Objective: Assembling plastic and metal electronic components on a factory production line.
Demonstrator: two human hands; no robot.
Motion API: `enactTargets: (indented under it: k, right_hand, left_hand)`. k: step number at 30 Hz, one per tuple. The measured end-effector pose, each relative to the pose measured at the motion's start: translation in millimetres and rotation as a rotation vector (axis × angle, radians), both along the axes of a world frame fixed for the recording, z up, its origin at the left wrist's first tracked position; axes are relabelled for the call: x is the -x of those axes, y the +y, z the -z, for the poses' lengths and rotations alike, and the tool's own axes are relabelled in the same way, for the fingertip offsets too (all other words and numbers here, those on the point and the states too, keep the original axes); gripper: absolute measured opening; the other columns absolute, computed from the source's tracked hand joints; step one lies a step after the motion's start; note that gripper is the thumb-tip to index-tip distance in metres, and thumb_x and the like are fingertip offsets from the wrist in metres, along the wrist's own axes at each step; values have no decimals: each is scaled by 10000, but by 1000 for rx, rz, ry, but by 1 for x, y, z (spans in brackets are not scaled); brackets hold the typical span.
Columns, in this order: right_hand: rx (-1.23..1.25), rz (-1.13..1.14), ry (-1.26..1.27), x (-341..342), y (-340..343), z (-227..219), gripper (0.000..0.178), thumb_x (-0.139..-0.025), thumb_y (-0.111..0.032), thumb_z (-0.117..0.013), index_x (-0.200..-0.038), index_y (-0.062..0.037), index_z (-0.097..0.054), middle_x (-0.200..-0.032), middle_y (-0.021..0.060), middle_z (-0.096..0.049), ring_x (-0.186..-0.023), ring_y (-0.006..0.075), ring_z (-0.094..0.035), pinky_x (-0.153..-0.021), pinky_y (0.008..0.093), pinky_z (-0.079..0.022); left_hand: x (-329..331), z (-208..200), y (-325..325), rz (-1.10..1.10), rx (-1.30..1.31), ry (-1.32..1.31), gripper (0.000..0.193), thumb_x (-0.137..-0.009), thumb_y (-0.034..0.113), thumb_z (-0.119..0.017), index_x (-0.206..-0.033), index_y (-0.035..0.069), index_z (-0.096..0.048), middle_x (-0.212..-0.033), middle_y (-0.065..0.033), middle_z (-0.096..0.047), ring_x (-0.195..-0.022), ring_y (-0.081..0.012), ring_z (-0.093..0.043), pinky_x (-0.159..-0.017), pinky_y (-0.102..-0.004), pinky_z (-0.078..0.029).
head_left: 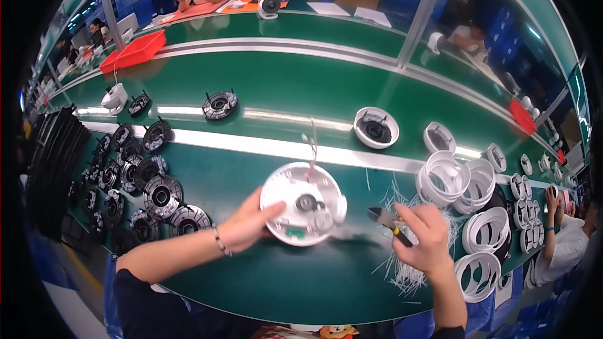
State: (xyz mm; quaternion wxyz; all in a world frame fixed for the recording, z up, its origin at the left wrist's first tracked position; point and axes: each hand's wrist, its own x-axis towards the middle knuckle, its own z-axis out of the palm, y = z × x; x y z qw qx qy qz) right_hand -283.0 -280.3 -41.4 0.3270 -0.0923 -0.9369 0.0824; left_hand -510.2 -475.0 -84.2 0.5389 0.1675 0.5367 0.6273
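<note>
My left hand (pixel 248 223) grips the left rim of a round white plastic housing (pixel 292 182), thumb over its edge. Inside the housing are a dark round part, a small green circuit board and a clear round piece. Thin wires (pixel 313 144) rise from its far edge. To the right, apart from the housing, my right hand (pixel 427 232) is closed around a pair of side cutters (pixel 392 223) with dark jaws and black-and-yellow handles. The cutters' jaws point left toward the housing. Beneath that hand lies a heap of thin white plastic strips (pixel 408 276).
Several black round assemblies (pixel 162 196) crowd the bench's left side. White rings (pixel 477 275) stack at the right. On the green belt (pixel 282 88) beyond sit a white housing with a dark insert (pixel 375 127) and a black disc (pixel 220 105). A red tray (pixel 141 50) stands far left. Other people work nearby.
</note>
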Motion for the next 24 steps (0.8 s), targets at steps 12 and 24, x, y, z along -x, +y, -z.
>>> enactTargets:
  k: [12, 24]
  right_hand:
    - [-423, -161, -494, 70, -2, -15, 414, -553, -88, -615, -963, -32, -593, -759, 69, -494, -732, 216, -462, -656, 310, -354]
    - [-525, -211, -679, 91, -19, -11, 238, -602, -86, -591, -824, 2, -583, -705, 48, -498, -684, 186, -487, -599, 295, -367]
  left_hand:
    - [-7, 4, -4, -17, -26, 935, 639, -736, 78, -639, -1272, 48, -293, -1239, -175, -392, -1087, -272, -475, -814, -358, -480]
    - [3, 7, 12, 19, -355, 1688, 211, -602, -27, -649, -798, 51, -638, -871, -80, -625, -853, -245, -612, -756, -339, -498]
